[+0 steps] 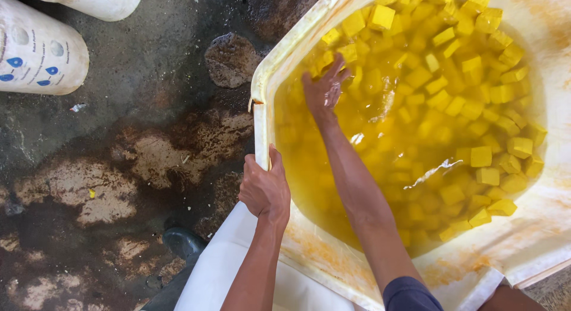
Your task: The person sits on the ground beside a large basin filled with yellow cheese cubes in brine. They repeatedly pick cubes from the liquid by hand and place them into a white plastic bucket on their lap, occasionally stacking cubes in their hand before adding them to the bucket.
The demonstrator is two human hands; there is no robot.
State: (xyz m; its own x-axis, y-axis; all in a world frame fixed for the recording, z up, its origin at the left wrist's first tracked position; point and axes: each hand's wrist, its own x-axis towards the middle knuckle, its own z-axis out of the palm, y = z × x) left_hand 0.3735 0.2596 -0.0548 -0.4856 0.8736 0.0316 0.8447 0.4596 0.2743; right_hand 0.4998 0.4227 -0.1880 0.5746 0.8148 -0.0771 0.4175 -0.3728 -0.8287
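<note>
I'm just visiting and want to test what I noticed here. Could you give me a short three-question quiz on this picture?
1. True or false: the left hand grips the rim of the tub.
2. Where is the right hand? A) on the floor B) in the yellow liquid C) on a sack
3. What shape are the yellow pieces floating in the tub?

Key: 1 true; 2 B; 3 cubes, roughly square blocks.

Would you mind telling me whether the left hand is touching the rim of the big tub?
Touching. The head view shows the left hand clamped over the tub's pale rim, fingers wrapped on its edge, no gap.
</note>
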